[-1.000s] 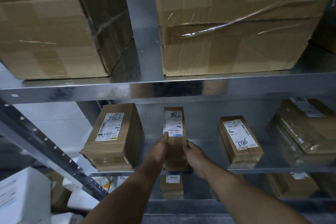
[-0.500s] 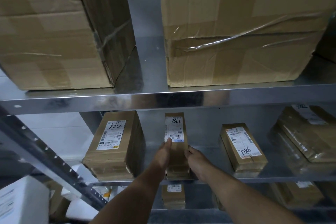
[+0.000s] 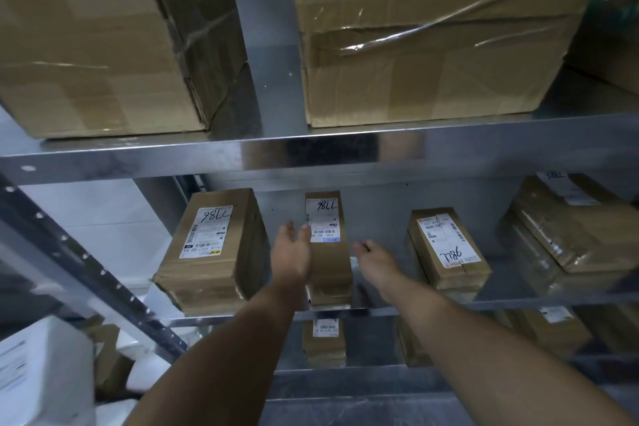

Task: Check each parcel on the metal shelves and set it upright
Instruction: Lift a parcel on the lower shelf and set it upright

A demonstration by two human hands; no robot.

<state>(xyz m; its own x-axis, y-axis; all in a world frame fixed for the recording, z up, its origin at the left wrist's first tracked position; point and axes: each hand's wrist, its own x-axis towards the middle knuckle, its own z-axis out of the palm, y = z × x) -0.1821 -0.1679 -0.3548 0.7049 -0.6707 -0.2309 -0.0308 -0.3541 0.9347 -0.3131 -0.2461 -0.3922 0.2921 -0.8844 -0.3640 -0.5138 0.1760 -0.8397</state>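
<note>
Left hand point(image 3: 294, 252) lies flat, fingers straight, against the narrow parcel point(image 3: 330, 273); right hand point(image 3: 375, 258) is spread loose just beside it, holding nothing. The label point(image 3: 325, 221) reads roughly "786".

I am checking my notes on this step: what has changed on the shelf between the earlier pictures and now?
Both hands released the narrow parcel. The right hand moved off to the right, clear of it; the left hand opened beside its left edge, perhaps still touching. The narrow parcel stays upright in place; the neighbouring parcels did not move.
</note>
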